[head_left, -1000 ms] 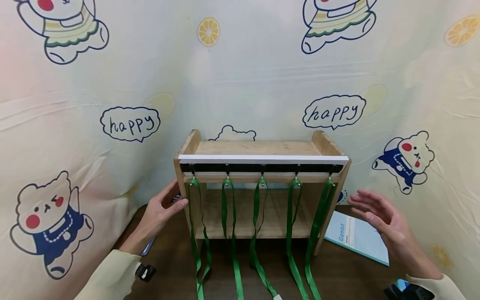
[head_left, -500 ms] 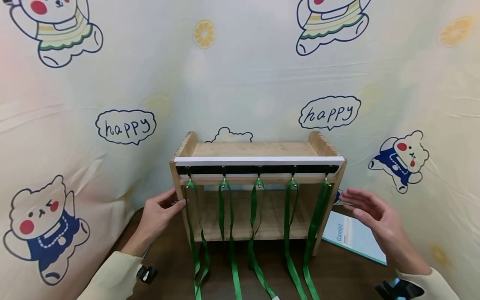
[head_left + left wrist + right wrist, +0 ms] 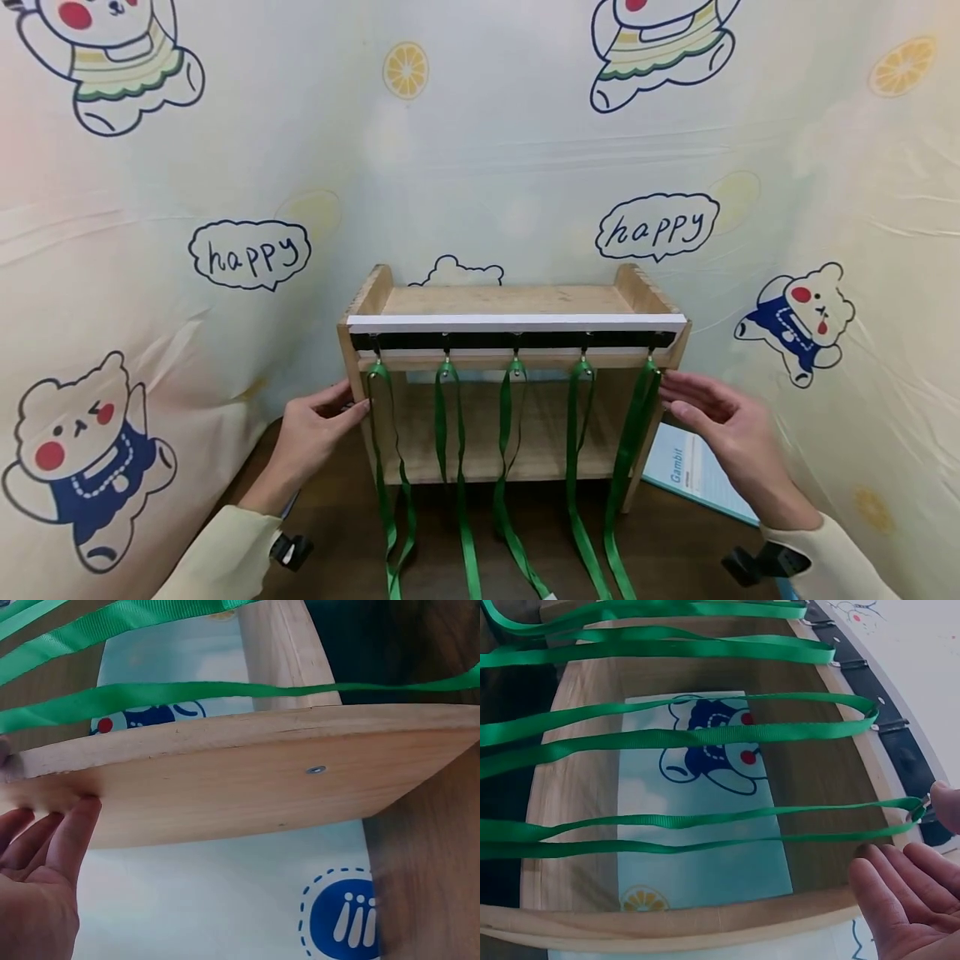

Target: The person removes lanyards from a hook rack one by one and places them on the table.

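A small wooden shelf [image 3: 517, 297] stands upright on the table. Across its upper front runs a white bar with a black strip [image 3: 483, 341]; metal clips on it carry several green lanyards [image 3: 467, 533] that hang down in loops. My left hand [image 3: 307, 433] holds the left side panel, fingertips on its outer face [image 3: 187, 795] and thumb at the front edge. On the other side, my right hand [image 3: 727, 433] has its fingers extended at the right side panel. In the right wrist view, the right thumb [image 3: 946, 806] is close by the clip of the nearest lanyard.
Behind the shelf hangs a pale cloth [image 3: 480, 167] printed with bears and lemon slices. A light blue notebook [image 3: 678, 471] lies on the dark table [image 3: 300, 575] to the right, partly behind my right hand. A blue-edged object [image 3: 290, 504] shows beside my left wrist.
My right hand has moved left, from apart from the shelf to its right side panel. The left hand keeps its hold on the left panel. The head view has shifted slightly.
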The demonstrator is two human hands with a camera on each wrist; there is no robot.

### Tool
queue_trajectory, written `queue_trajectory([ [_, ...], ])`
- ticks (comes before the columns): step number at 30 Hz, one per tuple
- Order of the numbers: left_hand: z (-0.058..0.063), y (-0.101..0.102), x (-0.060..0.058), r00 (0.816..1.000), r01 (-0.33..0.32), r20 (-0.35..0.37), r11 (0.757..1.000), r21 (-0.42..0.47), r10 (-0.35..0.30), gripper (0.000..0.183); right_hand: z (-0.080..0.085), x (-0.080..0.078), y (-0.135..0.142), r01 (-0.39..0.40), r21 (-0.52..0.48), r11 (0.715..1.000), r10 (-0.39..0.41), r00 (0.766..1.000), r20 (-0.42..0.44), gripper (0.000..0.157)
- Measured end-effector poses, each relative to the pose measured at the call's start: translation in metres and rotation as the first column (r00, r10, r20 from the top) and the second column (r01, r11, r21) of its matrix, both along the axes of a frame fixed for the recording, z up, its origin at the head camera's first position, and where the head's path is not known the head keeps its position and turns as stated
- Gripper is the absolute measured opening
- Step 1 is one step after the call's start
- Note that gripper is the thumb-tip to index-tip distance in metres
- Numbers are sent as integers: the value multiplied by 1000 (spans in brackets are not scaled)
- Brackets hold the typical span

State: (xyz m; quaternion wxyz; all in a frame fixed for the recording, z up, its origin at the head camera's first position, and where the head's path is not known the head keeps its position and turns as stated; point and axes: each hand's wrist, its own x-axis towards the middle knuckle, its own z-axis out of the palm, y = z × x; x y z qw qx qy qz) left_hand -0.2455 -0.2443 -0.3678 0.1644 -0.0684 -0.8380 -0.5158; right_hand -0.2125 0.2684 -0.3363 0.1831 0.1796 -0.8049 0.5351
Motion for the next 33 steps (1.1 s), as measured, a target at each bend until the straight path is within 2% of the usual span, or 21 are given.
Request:
queue_trajectory([
  [5,-4,0,-1,1000,-13,-18,1000,-5,13,57,-3,-4,-5,37,22,999,-37,999,1,44],
  [15,-5,2,-2,998,-52,-31,996,-79,50,58,-6,-7,-14,122,67,990,-121,992,-22,44],
  [22,-6,1,-5,999,-33,-35,997,-70,31,57,-7,-9,-18,138,78,987,-141,990,33,49],
  [28,-5,1,-3,999,-27,-28,998,-60,25,57,-8,-13,-22,152,93,984,-159,984,74,49],
  [33,-6,1,-3,999,-31,-31,997,-68,29,58,-5,-16,-26,100,54,993,-106,989,104,47],
])
